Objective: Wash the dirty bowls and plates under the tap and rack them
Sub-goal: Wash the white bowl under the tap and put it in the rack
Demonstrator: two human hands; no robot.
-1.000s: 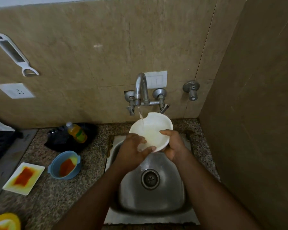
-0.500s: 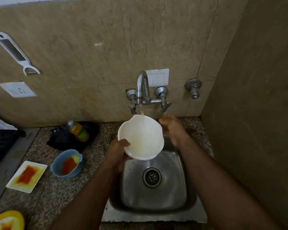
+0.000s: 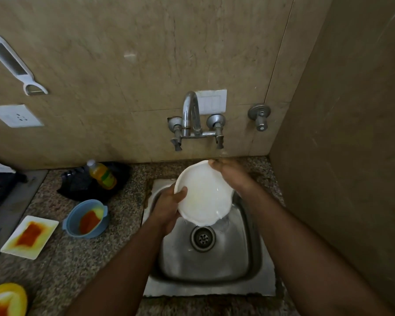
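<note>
Over the steel sink (image 3: 237, 258) I hold a white bowl (image 3: 203, 197), tilted with its inside toward me. My left hand (image 3: 169, 206) grips its left rim, thumb inside the bowl. My right hand (image 3: 230, 174) holds the far right rim, fingertips at the top edge. Water runs off the bowl's lower edge toward the drain (image 3: 202, 238). No stream shows under the tap (image 3: 191, 112). Dirty dishes wait on the counter to the left: a blue bowl (image 3: 74, 213) with orange residue, a white square plate (image 3: 14, 249) and a yellow plate (image 3: 16, 293).
A yellow soap bottle (image 3: 102, 174) lies on a black tray (image 3: 78, 188) behind the blue bowl. A second valve (image 3: 259, 117) sticks out of the tiled wall right of the tap. A side wall (image 3: 351, 156) closes off the right. A peeler (image 3: 14, 65) hangs upper left.
My right hand came back from the tap handle to the bowl's far rim. The bowl moved right and lower over the sink, and the water stream from the spout is gone.
</note>
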